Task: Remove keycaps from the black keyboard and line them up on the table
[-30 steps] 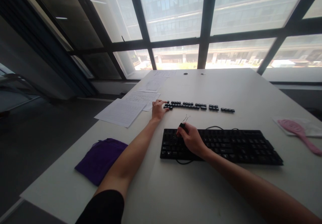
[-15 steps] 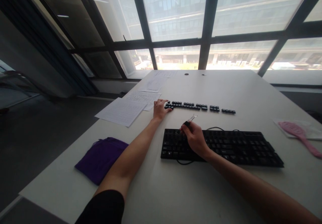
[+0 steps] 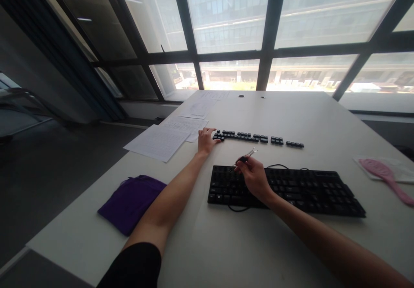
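Note:
My left hand (image 3: 205, 140) rests at the left end of rows of black keycaps (image 3: 244, 137) on the white table. Its thumb and forefinger are apart, one on each side of the end keycaps, and it seems to touch them. Closed around the dark handle of a keycap puller (image 3: 250, 152), my right hand (image 3: 255, 178) hovers over the left half of a black keyboard (image 3: 310, 193). Wire prongs of the puller point up and away from the keys. Several key spots under that hand are hidden or too dark to make out.
Printed sheets of paper (image 3: 158, 142) lie along the table's left edge. A purple cloth pouch (image 3: 131, 201) is beside my left forearm. On the right, a pink hairbrush (image 3: 377, 167) lies partly on a clear plastic bag. A black cable loops behind and in front of the keyboard.
My right hand has shifted slightly right with the keycap puller. My left hand stays at the end of the keycap rows. The whole view has moved a little.

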The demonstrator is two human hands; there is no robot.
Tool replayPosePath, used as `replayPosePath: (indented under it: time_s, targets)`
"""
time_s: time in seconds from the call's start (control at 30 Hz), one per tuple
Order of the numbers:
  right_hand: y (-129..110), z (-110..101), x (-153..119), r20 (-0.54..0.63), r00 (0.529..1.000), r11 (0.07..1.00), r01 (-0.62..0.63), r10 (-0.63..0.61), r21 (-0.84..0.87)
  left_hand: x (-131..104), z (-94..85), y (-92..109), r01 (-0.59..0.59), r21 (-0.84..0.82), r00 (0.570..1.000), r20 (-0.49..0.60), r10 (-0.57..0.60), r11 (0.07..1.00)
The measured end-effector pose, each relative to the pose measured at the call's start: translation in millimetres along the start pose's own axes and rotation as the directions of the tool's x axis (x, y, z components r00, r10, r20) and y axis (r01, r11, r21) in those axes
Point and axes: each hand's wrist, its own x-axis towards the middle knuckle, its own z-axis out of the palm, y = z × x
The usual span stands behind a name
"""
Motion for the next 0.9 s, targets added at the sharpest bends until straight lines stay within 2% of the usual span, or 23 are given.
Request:
replayPosePath:
  time_s: [0.13,0.3,0.47,0.57,0.63,0.77,0.9]
  targets:
    - [0,-4,0,0.02,1.0,1.0,0.007,-0.006,-0.029,0,-0.5,1,0.002,0.011,1.0,-0.001,-0.002,1.0]
    - [-5,-8,-2,0.087,0.995,0.972,0.072,-0.054,-0.225,-4,-7.8,7,-0.023,-0.003,1.0,-0.014,0.023,1.0]
    - [-10,-6,-3,0.183,0.979,0.922,0.156,-0.095,-0.355,-17,-25.7,28,-0.085,-0.076,0.995,-0.048,0.082,0.993]
    - [-11,-4,-2,0.238,0.965,0.907,0.196,-0.111,-0.372,-33,-40.3,51,-0.113,-0.158,0.992,-0.081,0.101,0.981]
    - [-13,-4,-3,0.264,0.956,0.902,0.222,-0.127,-0.371,-49,-52.4,67,-0.136,-0.218,0.99,-0.063,0.125,0.966]
    - [-18,-2,-2,0.304,0.939,0.887,0.274,-0.162,-0.372,-83,-81.4,91,-0.128,-0.331,0.987,0.048,0.152,0.935]
    - [-16,-1,1,0.292,0.946,0.891,0.248,-0.139,-0.381,-112,-100.4,99,-0.08,-0.407,0.975,0.155,0.156,0.91]
